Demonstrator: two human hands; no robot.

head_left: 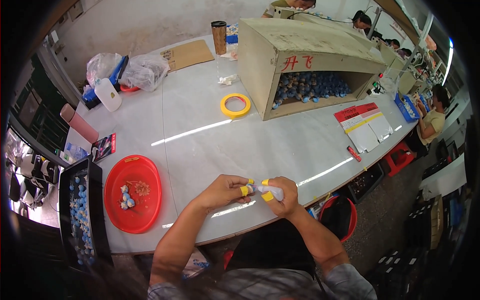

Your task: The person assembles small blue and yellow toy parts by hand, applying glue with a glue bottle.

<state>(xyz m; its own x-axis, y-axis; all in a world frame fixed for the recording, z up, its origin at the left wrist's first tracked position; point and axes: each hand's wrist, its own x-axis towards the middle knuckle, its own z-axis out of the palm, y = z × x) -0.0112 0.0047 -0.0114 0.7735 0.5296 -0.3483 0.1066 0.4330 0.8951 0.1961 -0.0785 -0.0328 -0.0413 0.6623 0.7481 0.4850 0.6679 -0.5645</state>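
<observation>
Near the table's front edge, my left hand (226, 193) pinches a small blue-and-white piece (251, 189) between yellow-taped fingertips. Most of that piece is covered by the fingers. Facing it, my right hand (283, 197) is closed around a small whitish squeeze bottle (275, 192), with its narrow tip at the piece. Yellow tape wraps fingertips on this hand too. To the left of my hands is a round red tray (146, 216) holding several little blue-and-white figures (127, 201).
A black bin (102, 210) of similar pieces stands at the far left. Ahead are a yellow tape roll (226, 113) and an open-fronted beige box (257, 70) with blue pieces. A pink bottle (79, 123), tumbler (219, 39) and red-headed papers (361, 131) lie around. Co-workers sit right.
</observation>
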